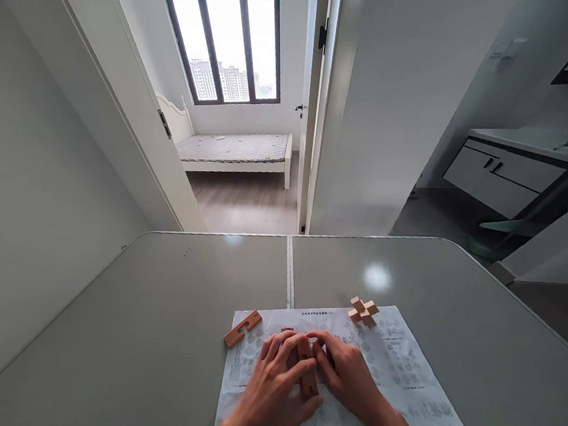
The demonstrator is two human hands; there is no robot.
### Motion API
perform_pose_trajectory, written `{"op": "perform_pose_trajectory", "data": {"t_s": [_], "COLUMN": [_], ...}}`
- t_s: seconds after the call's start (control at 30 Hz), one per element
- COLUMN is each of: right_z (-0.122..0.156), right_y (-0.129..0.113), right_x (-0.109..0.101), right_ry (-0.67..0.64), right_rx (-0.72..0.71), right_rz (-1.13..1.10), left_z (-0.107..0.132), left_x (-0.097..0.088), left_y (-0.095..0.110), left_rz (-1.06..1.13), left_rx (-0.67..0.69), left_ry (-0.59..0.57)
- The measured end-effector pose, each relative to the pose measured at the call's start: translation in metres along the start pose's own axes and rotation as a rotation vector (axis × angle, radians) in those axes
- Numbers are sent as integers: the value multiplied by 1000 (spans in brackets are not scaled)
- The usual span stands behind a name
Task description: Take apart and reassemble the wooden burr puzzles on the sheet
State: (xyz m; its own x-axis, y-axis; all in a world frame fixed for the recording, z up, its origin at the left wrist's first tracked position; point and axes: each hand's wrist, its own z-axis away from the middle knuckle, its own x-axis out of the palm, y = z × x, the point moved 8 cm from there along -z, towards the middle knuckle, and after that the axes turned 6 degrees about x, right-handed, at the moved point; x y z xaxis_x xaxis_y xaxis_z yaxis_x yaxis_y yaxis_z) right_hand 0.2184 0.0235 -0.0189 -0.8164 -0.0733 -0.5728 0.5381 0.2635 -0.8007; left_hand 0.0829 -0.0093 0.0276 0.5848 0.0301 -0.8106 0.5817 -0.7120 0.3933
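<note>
Both my hands are together over a printed instruction sheet [427, 394] on the table. My left hand [274, 386] is curled round a reddish-brown wooden puzzle piece [307, 376], its thumb near the lower end. Close by, my right hand [344, 366] has its fingertips bent against the upper end of that piece. Part of another brown piece shows just past my left fingers, mostly covered. A notched wooden puzzle piece [243, 329] lies at the sheet's upper left corner. Near the upper right edge sits an assembled pale wooden burr puzzle [363, 312].
The grey table [176, 336] has a seam down its middle and rounded far corners. Beyond its far edge, a doorway leads to a room with a bed [234, 148] and a window. At the right stands a washbasin cabinet [509, 171].
</note>
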Motion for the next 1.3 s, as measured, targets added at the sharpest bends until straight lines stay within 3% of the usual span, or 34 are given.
{"op": "perform_pose_trajectory", "data": {"t_s": [0.2, 0.67, 0.83, 1.0, 1.13, 1.3], "right_z": [0, 0, -4, -4, -5, -9], "right_y": [3, 9, 12, 33, 45, 53], "right_x": [1, 1, -7, -5, -3, -5], "right_ry": [31, 34, 30, -8, 28, 36], "right_rx": [17, 82, 171, 445, 585, 631], "right_rz": [45, -6, -325, -902, -1252, -1484], "left_z": [-1, 18, 14, 10, 12, 13], "left_x": [-5, -15, -7, 8, 14, 16], "left_y": [-1, -30, -9, 9, 7, 3], "left_rz": [-26, -323, -138, 21, 57, 78], "left_rx": [-37, -152, -29, 121, 131, 102], "left_ry": [68, 239, 144, 8, -40, -52]}}
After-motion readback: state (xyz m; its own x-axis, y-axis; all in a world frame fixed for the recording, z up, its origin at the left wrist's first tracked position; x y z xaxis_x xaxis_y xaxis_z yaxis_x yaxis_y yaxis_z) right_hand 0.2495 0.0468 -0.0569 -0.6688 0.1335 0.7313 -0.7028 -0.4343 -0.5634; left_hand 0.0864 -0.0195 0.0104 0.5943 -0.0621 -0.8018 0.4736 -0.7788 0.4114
